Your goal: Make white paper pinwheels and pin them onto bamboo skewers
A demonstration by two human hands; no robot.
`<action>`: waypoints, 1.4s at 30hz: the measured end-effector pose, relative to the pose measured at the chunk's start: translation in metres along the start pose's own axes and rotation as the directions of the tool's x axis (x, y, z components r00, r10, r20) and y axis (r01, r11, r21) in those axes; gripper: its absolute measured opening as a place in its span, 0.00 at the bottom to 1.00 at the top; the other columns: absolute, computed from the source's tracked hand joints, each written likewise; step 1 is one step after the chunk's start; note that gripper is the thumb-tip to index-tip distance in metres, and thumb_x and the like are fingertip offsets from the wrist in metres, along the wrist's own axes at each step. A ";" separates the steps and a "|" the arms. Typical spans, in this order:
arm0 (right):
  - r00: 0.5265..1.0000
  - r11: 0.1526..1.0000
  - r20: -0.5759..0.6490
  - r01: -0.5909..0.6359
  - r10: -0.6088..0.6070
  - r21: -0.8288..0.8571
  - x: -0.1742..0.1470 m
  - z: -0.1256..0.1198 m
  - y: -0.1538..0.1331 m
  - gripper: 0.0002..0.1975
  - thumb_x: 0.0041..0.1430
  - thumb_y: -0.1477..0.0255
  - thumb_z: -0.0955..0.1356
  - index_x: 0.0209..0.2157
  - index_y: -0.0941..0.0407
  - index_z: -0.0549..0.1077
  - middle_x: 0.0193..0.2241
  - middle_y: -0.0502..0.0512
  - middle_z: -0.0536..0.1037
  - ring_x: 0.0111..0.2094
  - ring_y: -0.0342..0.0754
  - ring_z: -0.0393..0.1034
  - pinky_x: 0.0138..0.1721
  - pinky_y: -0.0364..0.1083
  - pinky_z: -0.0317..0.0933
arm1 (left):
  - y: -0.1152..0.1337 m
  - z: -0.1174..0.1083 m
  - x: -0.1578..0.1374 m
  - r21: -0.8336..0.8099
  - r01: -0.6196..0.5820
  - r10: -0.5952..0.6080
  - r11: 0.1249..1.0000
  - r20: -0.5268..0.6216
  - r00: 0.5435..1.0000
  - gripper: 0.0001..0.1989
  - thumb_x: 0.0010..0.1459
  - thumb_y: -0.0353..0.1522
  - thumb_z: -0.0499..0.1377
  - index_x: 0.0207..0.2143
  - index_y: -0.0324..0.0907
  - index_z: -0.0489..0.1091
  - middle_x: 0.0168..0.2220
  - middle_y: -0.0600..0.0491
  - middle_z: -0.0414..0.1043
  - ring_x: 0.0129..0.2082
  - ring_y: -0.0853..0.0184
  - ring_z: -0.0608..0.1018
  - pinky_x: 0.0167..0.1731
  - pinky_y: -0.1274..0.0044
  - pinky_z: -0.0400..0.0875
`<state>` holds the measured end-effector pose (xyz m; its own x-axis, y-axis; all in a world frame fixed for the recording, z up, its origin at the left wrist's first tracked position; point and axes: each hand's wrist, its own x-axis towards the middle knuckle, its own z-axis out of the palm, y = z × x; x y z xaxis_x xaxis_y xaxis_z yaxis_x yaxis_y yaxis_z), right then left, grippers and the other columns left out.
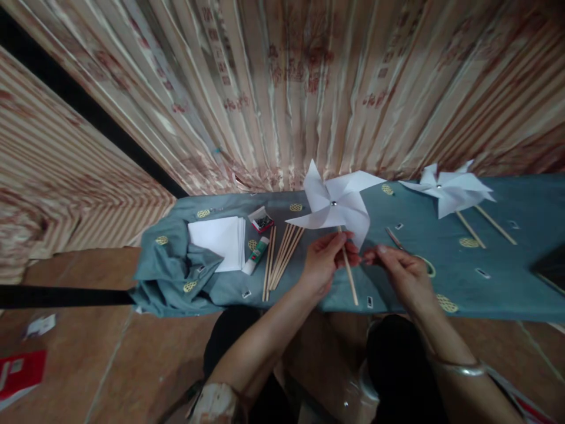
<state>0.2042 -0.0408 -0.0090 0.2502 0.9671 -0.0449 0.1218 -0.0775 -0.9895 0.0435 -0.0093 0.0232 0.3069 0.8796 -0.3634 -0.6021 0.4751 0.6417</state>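
Observation:
A white paper pinwheel (355, 212) with a shiny pin at its centre is held upright over the cloth-covered table. My left hand (321, 262) is closed around its wooden stick (350, 278), just below the paper blades. To the right of the stick, my right hand (404, 271) is apart from the pinwheel, with thumb and fingertips pinched together. Whatever may be between those fingertips is too small to make out. Partly hidden under my right hand lie scissors (426, 265), with a blade tip and a pale green handle showing.
At left are white paper sheets (216, 238), a small box of pins (261, 221), a glue stick (256, 255) and several wooden sticks (286, 256). More white pinwheels (459, 191) lie at right on the blue-green tablecloth (503, 294). A dark object (551, 268) sits at the right edge. Curtains (291, 88) hang behind.

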 end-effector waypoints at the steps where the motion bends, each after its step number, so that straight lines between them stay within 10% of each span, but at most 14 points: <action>1: 0.995 1.000 0.095 -0.016 0.017 -0.015 -0.002 0.003 0.000 0.23 0.49 0.46 0.72 0.23 0.53 0.80 0.26 0.54 0.82 0.31 0.50 0.74 0.41 0.49 0.67 | 0.002 -0.003 0.003 0.016 -0.004 0.004 1.000 -0.006 1.000 0.19 0.45 0.41 0.71 0.33 0.37 0.76 0.23 0.56 0.73 0.19 0.73 0.74 0.24 0.79 0.66; 9: 0.877 0.987 0.454 -0.150 0.157 -0.051 -0.018 0.030 -0.005 0.21 0.48 0.49 0.74 0.30 0.53 0.84 0.25 0.52 0.80 0.28 0.47 0.70 0.34 0.45 0.66 | 0.000 -0.028 0.007 0.042 -0.012 0.014 0.999 -0.056 0.998 0.22 0.40 0.44 0.72 0.33 0.37 0.76 0.23 0.55 0.73 0.20 0.73 0.74 0.25 0.80 0.67; 42: 0.915 0.996 0.396 -0.090 0.073 0.023 -0.002 0.043 0.004 0.18 0.47 0.52 0.75 0.23 0.54 0.79 0.20 0.49 0.75 0.24 0.44 0.65 0.28 0.43 0.60 | -0.005 -0.042 0.005 0.142 -0.038 0.059 0.989 -0.143 0.988 0.18 0.33 0.34 0.75 0.30 0.38 0.80 0.26 0.53 0.78 0.26 0.71 0.75 0.32 0.77 0.69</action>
<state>0.1625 -0.0325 -0.0188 -0.1419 0.9755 -0.1681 0.0764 -0.1585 -0.9844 0.0174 -0.0078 -0.0104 0.1624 0.8939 -0.4178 -0.5024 0.4393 0.7447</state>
